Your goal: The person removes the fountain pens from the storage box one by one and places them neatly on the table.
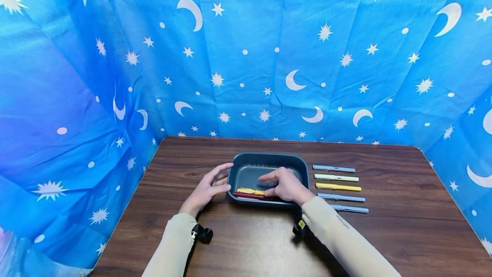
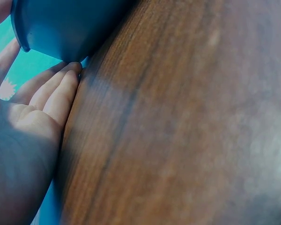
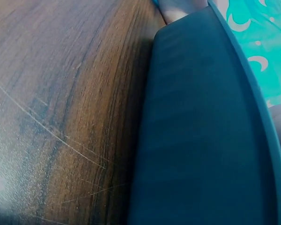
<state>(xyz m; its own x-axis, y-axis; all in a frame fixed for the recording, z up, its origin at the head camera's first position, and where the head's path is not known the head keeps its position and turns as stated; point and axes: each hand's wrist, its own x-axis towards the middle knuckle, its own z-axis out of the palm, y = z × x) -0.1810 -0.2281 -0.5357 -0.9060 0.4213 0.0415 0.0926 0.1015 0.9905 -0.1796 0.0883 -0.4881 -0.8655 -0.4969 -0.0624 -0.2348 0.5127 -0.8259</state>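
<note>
A dark blue-grey rectangular box (image 1: 246, 155) sits on the table. Along its near inner wall lie a yellow pen (image 1: 251, 191) and a dark red pen (image 1: 250, 195), with a paler strip beside them. My left hand (image 1: 205, 189) is at the box's left end, index finger and thumb spread at the rim; in the left wrist view its extended fingers (image 2: 61, 93) reach to the lower side wall. My right hand (image 1: 286, 186) reaches inside over the near wall. Its thumb tip is by the pens' right ends, with the index finger apart from it; the other fingers are hidden.
Right of the box several capped pens lie in a column: a blue pen (image 1: 333, 169), a pale green pen (image 1: 336, 178), a yellow pen (image 1: 338, 187) and more blue ones (image 1: 342, 198). A blue star-and-moon curtain (image 1: 246, 72) hangs behind the brown wooden table (image 1: 184, 153).
</note>
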